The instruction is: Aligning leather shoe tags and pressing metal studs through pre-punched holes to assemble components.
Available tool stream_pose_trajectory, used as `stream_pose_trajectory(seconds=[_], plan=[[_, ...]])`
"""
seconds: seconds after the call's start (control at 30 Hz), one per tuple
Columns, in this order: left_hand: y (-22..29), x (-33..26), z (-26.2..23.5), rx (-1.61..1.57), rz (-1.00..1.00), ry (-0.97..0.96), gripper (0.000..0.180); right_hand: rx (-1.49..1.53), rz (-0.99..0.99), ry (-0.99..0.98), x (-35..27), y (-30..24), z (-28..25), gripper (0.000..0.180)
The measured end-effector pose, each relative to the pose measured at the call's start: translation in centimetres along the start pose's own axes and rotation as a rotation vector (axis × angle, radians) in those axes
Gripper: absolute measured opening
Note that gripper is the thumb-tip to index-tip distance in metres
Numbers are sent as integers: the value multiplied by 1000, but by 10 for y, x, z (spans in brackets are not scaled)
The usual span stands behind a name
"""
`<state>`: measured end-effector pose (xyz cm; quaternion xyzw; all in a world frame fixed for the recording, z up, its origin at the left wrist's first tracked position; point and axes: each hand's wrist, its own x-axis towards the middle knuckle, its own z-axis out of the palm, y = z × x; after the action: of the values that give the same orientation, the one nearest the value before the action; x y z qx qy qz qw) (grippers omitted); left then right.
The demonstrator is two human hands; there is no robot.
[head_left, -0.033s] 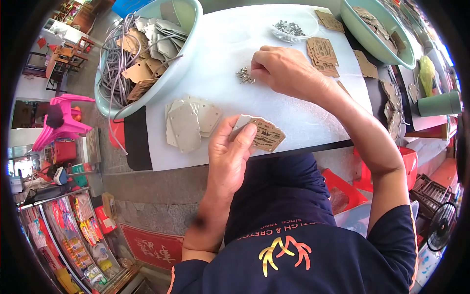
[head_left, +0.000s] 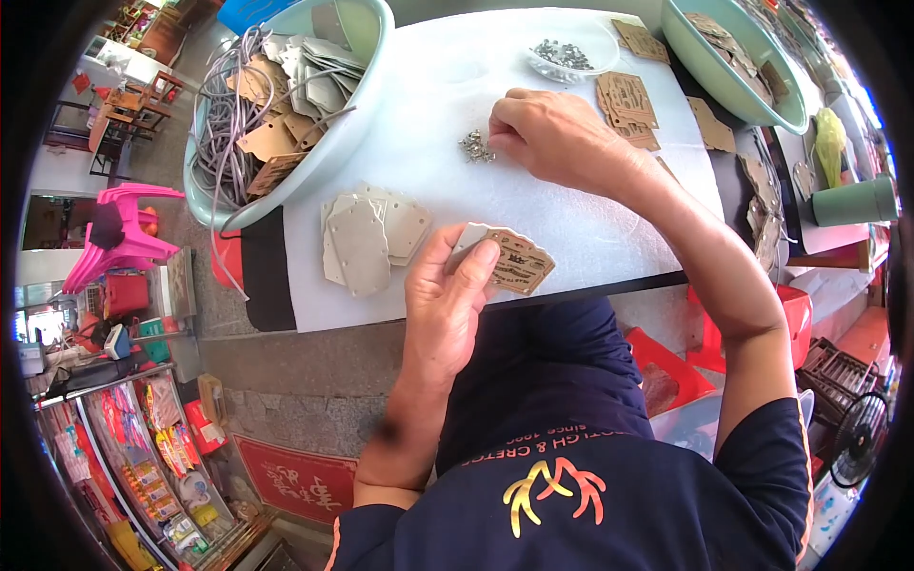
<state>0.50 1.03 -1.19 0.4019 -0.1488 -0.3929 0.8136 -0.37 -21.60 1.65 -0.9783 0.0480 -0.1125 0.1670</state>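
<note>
While the left hand (head_left: 452, 290) kept its grip on a brown card (head_left: 526, 266), pinched between thumb and fingers near the front edge of the tabletop (head_left: 447, 205), the right hand (head_left: 562, 138) curled its fingers just beside a small pile of metal bits (head_left: 474, 147); whether it grasped one could not be told. Grey cards (head_left: 357, 249) lay left of the brown card.

Patchy grey floor (head_left: 286, 366) ran below and to the left, where a red-and-white panel (head_left: 262, 462) showed low beside a rack (head_left: 103, 466) of colourful packets (head_left: 143, 481). Farther up that side were a pink plastic chair (head_left: 138, 252) and a brown wooden chair (head_left: 124, 119), while red plastic seats (head_left: 687, 376) and a dark fan (head_left: 860, 435) stood at the right. Bright, pale light washed out the room's upper right edge
</note>
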Motion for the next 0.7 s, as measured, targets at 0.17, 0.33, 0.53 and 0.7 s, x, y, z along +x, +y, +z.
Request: stream_pose_trajectory(seconds=[0.17,0.33,0.53,0.7], plan=[[2,1,6,-9,3,32,21,-9,-28,32,-1,5,-8,15],[1,0,5,-20,21,37,21,8,-88,83,2,8,-12,17],[3,1,7,-17,8,25,21,13,-106,89,6,4,-1,17],[2,1,7,-31,11,45,21,-26,-36,-60,11,-9,-7,17]])
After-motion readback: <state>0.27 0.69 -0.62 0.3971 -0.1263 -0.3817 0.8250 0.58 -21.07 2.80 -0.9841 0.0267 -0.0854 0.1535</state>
